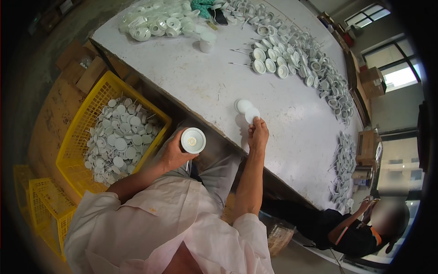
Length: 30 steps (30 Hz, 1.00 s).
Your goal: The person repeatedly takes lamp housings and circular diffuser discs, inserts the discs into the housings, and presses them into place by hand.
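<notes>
My left hand (174,153) is wrapped round a white round LED downlight (193,140), whose open face points up and shows a yellowish chip in its centre. It is held over my lap, just off the table edge. Over the table, the thumb and fingers of my right hand (258,135) pinch a thin white disc (252,115) by its near edge. This disc partly overlaps a small group of similar white discs (242,106) on the table; whether they touch, I cannot tell.
A yellow crate (76,137) of wired white discs stands at my left. Downlights (283,59) are heaped along the table's (196,77) far side, near bagged white parts (157,23) and a white tub (207,43). Another person (360,233) works at the right.
</notes>
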Each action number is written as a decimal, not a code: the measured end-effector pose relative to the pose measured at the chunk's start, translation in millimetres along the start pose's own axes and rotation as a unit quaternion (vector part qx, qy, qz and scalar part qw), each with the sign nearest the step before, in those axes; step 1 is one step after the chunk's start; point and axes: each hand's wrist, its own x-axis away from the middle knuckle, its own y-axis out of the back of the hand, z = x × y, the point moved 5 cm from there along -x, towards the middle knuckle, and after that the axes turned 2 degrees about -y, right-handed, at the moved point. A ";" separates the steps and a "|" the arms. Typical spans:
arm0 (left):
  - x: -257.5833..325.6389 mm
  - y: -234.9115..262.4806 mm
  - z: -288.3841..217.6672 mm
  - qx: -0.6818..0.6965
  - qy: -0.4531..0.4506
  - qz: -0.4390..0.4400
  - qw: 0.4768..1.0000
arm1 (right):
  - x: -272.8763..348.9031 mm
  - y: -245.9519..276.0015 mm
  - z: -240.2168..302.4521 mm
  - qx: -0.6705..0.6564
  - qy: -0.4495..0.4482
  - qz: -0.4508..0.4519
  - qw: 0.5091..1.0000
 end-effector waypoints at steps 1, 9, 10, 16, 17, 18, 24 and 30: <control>-1.9 -1.7 -5.3 -0.003 0.002 0.005 1.000 | 10.9 -0.7 -2.1 -0.004 -0.003 -0.004 1.000; -26.2 -33.2 -19.2 0.065 0.041 0.081 0.994 | 65.9 -2.7 -20.4 -0.143 -0.019 0.047 0.988; -27.0 -37.6 -25.7 0.119 0.062 0.093 0.987 | 70.9 -0.1 -22.9 -0.146 -0.024 0.043 0.988; -33.4 -59.8 -11.5 0.168 0.114 0.169 0.964 | 118.2 5.4 -7.4 0.123 0.120 -0.042 0.984; -33.2 -62.4 -10.1 0.223 0.076 0.174 0.956 | 133.3 -2.9 6.7 0.295 0.315 -0.040 0.901; -32.8 -63.1 -10.0 0.276 0.038 0.177 0.944 | 153.5 -16.6 12.8 0.443 0.489 -0.034 0.751; -28.3 -62.9 -17.6 0.232 0.062 0.215 0.946 | 179.3 -39.9 5.8 0.501 0.558 0.042 0.660; -28.3 -62.1 -10.5 0.199 0.044 0.178 0.963 | 182.8 -51.5 -2.7 0.536 0.536 0.058 0.650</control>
